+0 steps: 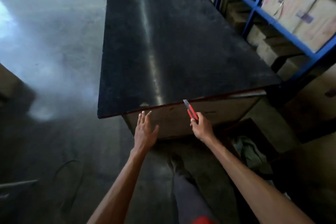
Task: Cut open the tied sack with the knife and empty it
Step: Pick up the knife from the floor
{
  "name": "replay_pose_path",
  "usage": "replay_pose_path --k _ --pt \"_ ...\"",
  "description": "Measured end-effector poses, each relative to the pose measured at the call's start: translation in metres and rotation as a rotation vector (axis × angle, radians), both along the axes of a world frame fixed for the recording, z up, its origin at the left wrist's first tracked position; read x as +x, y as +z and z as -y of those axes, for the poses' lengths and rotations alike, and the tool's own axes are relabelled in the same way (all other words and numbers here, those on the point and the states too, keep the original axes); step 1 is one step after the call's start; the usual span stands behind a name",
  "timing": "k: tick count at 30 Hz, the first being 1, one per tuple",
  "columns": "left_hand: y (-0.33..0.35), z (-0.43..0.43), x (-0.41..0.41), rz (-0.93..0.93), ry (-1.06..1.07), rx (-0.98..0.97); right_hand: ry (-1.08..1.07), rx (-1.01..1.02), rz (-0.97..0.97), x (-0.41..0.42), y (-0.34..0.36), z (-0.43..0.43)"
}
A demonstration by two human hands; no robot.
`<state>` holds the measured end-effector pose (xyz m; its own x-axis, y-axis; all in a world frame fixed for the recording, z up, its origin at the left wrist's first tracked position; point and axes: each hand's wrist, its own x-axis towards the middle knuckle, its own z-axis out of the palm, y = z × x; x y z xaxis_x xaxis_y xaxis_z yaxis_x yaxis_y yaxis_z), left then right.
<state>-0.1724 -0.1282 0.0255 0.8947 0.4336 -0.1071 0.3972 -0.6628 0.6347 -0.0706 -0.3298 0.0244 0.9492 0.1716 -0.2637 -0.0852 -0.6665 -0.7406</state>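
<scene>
Gripping the red knife (191, 112) by its handle, the right hand (201, 128) has its fingers curled round the grip. The short blade is pushed out and points up and to the far left, its tip right at the near edge of the black table (172, 42). The left hand (145, 131) is to the left, apart from the knife. It is held flat, fingers straight and slightly spread, thumb out to the right, fingertips just below the table's near edge; whether they touch the brown panel under the top cannot be told. Blue shelving (254, 11) loaded with cardboard boxes (300, 14) runs along the right side. Grey floor (45, 51) stretches to the left. A crumpled grey-green bundle (249, 152) lies low on the near right, in shadow; it may be the sack, but that stays unclear.
</scene>
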Motion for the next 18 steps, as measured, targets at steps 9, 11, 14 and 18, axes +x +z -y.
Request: replay_pose_path --k 9,11,14,18 --pt "-0.056 -0.061 0.159 -0.193 0.065 0.044 0.045 -0.219 0.101 0.185 -0.061 -0.079" --pt "-0.068 -0.072 0.186 -0.241 0.049 0.087 0.078 -0.259 0.109 0.214 -0.077 -0.093" --pt "-0.087 -0.084 0.218 -0.313 0.062 0.115 0.095 -0.314 0.122 0.248 -0.101 -0.112" --pt "-0.106 -0.09 0.245 -0.342 0.129 0.128 0.084 -0.366 0.185 0.269 -0.116 -0.13"
